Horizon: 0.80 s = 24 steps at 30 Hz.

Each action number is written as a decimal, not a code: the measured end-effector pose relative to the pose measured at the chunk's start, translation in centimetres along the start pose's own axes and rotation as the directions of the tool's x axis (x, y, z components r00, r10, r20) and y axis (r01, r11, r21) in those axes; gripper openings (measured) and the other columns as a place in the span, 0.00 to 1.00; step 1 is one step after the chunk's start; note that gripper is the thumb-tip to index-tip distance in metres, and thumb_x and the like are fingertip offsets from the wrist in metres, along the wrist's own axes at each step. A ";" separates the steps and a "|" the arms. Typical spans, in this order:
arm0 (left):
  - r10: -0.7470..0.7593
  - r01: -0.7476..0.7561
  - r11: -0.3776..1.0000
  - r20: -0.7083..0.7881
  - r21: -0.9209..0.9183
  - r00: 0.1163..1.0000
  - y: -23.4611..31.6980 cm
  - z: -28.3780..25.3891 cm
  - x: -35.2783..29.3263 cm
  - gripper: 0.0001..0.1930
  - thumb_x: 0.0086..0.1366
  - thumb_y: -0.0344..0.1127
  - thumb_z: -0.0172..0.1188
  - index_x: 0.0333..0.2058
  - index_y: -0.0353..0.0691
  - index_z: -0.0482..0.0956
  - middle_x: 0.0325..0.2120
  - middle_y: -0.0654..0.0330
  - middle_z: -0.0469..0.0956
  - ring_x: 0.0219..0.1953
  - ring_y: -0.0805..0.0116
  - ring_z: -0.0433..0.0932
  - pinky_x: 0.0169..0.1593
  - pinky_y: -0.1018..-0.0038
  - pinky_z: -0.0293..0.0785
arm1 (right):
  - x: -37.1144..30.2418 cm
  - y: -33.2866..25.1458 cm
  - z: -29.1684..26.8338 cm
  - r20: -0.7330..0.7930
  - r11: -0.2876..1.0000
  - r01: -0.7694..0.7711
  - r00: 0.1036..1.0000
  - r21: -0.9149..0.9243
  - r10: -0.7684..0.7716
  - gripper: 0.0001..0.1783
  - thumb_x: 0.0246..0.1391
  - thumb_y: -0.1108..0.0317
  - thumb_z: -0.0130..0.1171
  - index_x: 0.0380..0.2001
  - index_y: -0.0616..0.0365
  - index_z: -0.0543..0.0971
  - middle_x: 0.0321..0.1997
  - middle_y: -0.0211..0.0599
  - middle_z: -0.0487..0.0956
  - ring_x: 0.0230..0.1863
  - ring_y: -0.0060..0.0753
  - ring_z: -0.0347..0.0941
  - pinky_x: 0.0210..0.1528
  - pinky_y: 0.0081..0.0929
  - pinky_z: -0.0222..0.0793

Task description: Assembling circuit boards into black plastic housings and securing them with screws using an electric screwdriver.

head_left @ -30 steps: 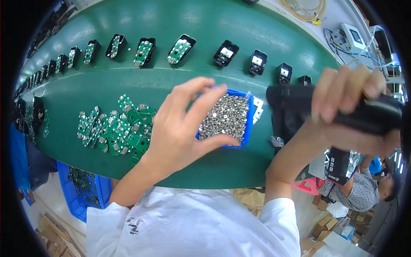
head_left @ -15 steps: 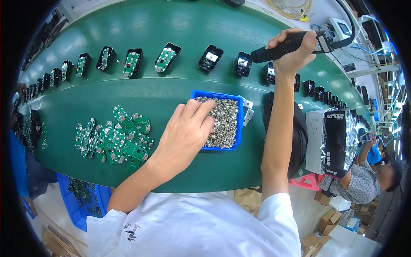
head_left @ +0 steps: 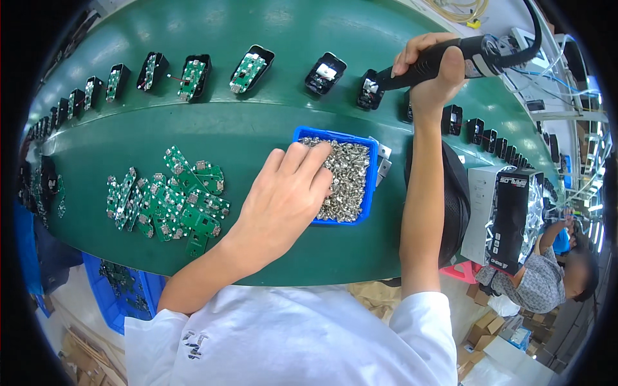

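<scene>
A blue tray (head_left: 368, 193) full of small silver screws (head_left: 344, 186) sits near the table's middle. My left hand (head_left: 286, 183) reaches over its left edge, fingers bent together among the screws; whatever lies between the fingertips is hidden. Wrapped round a black corded electric screwdriver (head_left: 421, 65), my right hand (head_left: 439, 80) is closed at the far right. The screwdriver's front end points left, at a small black housing (head_left: 370, 90). A similar housing (head_left: 325, 74) with a white part inside stands to its left. Farther left, another housing holds a green circuit board (head_left: 248, 72).
Loose green circuit boards (head_left: 170, 202) lie piled left of the tray. Housings run in a long row along the green table (head_left: 270, 119). A black mesh-sided item (head_left: 456, 199) and an open box (head_left: 508, 212) stand right. A co-worker (head_left: 547, 276) is at far right.
The view has shifted slightly, so the tray appears farther right. My left hand stays at the screws, and the screwdriver stays in my right hand beside the same housing.
</scene>
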<state>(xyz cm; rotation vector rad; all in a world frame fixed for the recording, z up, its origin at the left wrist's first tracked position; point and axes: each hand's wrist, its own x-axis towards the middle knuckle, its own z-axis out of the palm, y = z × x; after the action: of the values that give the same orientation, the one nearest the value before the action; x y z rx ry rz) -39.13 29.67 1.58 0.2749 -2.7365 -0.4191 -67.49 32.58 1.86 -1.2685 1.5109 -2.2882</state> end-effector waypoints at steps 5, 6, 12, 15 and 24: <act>0.053 -0.080 0.983 -0.159 -0.165 0.986 -0.4 0.2 0.6 0.08 0.57 0.27 0.68 0.35 0.38 0.78 0.46 0.60 0.79 0.41 0.65 0.75 0.46 0.71 0.72 | 0.4 -0.2 0.0 0.076 0.998 0.023 0.997 0.063 -0.028 0.28 0.63 0.39 0.47 0.29 0.55 0.73 0.18 0.33 0.70 0.14 0.28 0.66 0.17 0.25 0.64; 0.068 -0.115 0.969 -0.214 -0.219 0.974 -0.4 0.1 0.7 0.08 0.57 0.26 0.68 0.35 0.37 0.79 0.44 0.60 0.81 0.40 0.66 0.76 0.44 0.72 0.73 | 0.6 -0.4 0.0 0.090 0.996 0.033 0.995 0.077 -0.040 0.28 0.63 0.39 0.47 0.29 0.55 0.73 0.18 0.33 0.70 0.14 0.27 0.65 0.17 0.25 0.63; -0.188 -0.011 0.726 -0.214 -0.687 0.959 0.7 -0.9 1.1 0.09 0.54 0.21 0.70 0.34 0.35 0.83 0.34 0.61 0.84 0.32 0.70 0.78 0.37 0.76 0.74 | 3.0 -3.0 -3.1 -0.160 0.930 -0.095 0.974 0.354 0.160 0.30 0.59 0.35 0.48 0.30 0.54 0.75 0.16 0.28 0.70 0.12 0.25 0.65 0.17 0.21 0.61; -0.300 0.017 0.611 -0.212 -0.791 0.930 0.7 -2.2 1.0 0.10 0.52 0.19 0.71 0.34 0.35 0.85 0.32 0.60 0.85 0.29 0.71 0.79 0.34 0.77 0.75 | 1.9 -8.9 -1.8 0.218 0.725 -0.193 0.974 0.661 0.060 0.30 0.58 0.35 0.50 0.33 0.54 0.77 0.18 0.27 0.72 0.13 0.24 0.66 0.16 0.21 0.65; -0.185 -0.053 0.535 -0.179 -0.843 0.966 3.5 -4.9 0.3 0.12 0.47 0.18 0.73 0.33 0.34 0.87 0.30 0.58 0.86 0.29 0.70 0.80 0.34 0.78 0.76 | -2.3 -18.3 1.7 0.406 0.586 -0.267 0.906 0.765 -0.118 0.20 0.51 0.57 0.66 0.33 0.60 0.71 0.18 0.34 0.73 0.08 0.28 0.69 0.10 0.25 0.74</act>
<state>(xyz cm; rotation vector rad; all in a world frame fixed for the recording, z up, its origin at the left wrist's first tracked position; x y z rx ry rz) -38.01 31.66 7.12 0.1411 -1.9544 -1.5495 -58.82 41.65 15.53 -1.2106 0.2412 -2.0127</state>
